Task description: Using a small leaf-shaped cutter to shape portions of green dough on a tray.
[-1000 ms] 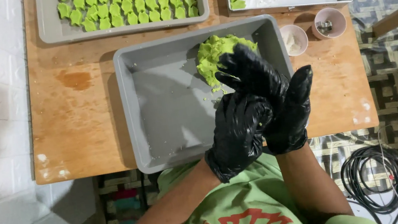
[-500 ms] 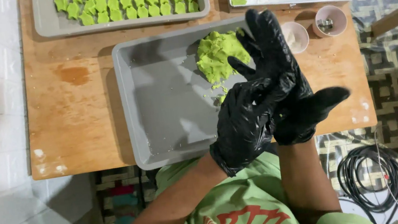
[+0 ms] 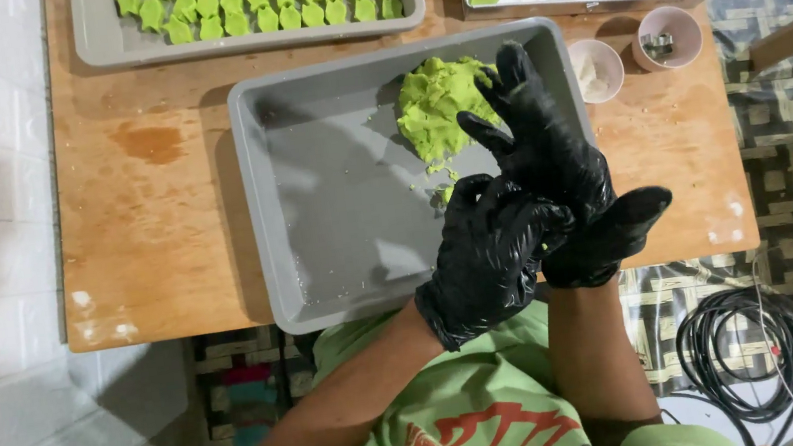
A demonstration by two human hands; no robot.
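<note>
Black-gloved left hand point(image 3: 490, 247) curls against the open right hand point(image 3: 562, 177), perhaps pinching a morsel between them, just near-side of the green dough mound point(image 3: 437, 102) in the grey tray's point(image 3: 335, 210) far-right corner.

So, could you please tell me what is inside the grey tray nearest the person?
The grey tray holds a lump of green dough at its far right, with crumbs beside it. The gloved left hand and right hand cover the tray's right part.

Gloved hands point(image 3: 536, 206) over gray tray point(image 3: 335, 210) (green dough point(image 3: 438, 107))
</note>
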